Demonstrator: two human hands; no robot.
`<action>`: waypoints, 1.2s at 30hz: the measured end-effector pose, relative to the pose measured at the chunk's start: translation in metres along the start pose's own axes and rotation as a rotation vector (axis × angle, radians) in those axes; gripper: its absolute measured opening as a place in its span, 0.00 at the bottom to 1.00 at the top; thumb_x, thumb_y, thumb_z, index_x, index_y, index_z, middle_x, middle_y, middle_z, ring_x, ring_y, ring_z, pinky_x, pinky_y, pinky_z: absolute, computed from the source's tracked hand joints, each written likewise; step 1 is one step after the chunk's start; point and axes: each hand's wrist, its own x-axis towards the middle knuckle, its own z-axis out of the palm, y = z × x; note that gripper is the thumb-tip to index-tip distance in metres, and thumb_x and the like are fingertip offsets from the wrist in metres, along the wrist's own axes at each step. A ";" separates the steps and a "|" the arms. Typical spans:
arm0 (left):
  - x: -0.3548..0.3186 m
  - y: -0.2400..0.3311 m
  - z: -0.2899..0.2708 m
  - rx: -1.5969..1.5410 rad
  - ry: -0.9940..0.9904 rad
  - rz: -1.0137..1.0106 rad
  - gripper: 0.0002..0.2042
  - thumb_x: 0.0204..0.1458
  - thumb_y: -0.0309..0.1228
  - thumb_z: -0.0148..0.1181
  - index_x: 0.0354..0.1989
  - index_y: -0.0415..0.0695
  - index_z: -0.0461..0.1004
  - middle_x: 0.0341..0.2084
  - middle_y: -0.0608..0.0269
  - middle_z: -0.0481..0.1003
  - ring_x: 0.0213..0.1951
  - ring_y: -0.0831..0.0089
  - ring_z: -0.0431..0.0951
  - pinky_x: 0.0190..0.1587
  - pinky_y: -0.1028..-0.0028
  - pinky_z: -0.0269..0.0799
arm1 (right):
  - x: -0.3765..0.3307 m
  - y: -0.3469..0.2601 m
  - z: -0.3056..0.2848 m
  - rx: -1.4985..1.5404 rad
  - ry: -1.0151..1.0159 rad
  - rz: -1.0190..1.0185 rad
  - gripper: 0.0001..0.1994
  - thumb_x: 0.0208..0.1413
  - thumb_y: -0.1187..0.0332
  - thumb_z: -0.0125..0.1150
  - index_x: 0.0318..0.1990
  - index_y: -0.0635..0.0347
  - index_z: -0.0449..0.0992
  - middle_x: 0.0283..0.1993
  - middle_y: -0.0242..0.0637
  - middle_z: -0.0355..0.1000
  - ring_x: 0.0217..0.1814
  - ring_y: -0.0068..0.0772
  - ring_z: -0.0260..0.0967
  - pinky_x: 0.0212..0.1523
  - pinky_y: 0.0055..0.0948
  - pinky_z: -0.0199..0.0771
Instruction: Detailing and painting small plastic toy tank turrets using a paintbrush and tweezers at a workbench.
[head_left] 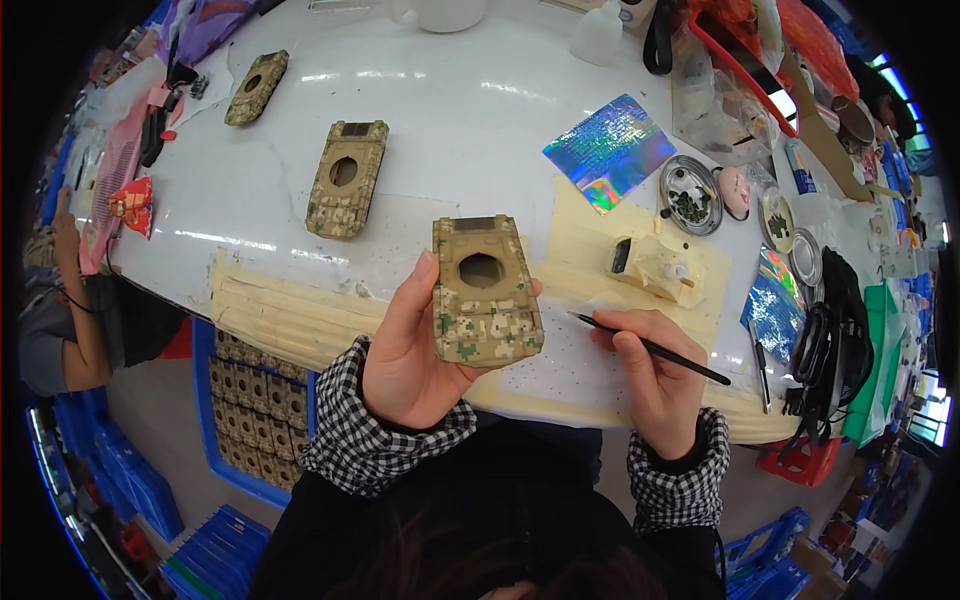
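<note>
My left hand is closed around the sides of a camouflage model tank hull, raised over the table's near edge. The hull has a round opening in its top deck and a dark panel at its far end. To the right of it, my right hand pinches a slim black tool with a pale pointed tip, whose exact kind I cannot tell. That tip points toward the hull, apart from it. Two similar hulls lie on the table at the left: a nearer hull and a farther hull.
A masking-tape-covered block, a shiny holographic sheet and a round metal dish of small dark green parts lie at the right. A blue crate of hulls stands below left. Another person's arm shows far left.
</note>
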 end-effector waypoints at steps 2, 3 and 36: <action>0.000 0.000 0.002 -0.002 0.011 0.003 0.28 0.62 0.50 0.31 0.61 0.39 0.55 0.48 0.40 0.67 0.40 0.53 0.77 0.39 0.67 0.81 | 0.000 0.000 0.000 0.005 0.004 0.002 0.07 0.54 0.76 0.57 0.39 0.69 0.76 0.32 0.43 0.75 0.34 0.32 0.72 0.37 0.23 0.70; 0.000 0.000 0.002 -0.003 0.017 0.005 0.28 0.62 0.50 0.31 0.61 0.39 0.55 0.48 0.39 0.67 0.40 0.53 0.77 0.39 0.67 0.81 | 0.000 0.000 0.000 0.002 0.000 0.000 0.07 0.54 0.76 0.57 0.39 0.69 0.76 0.32 0.43 0.75 0.34 0.32 0.72 0.37 0.23 0.70; 0.003 0.005 -0.016 0.042 -0.274 -0.043 0.25 0.63 0.46 0.31 0.61 0.40 0.56 0.54 0.53 0.65 0.58 0.60 0.64 0.55 0.61 0.68 | 0.000 0.001 0.001 -0.004 0.011 -0.011 0.06 0.53 0.77 0.58 0.38 0.69 0.77 0.33 0.43 0.75 0.34 0.34 0.72 0.38 0.24 0.70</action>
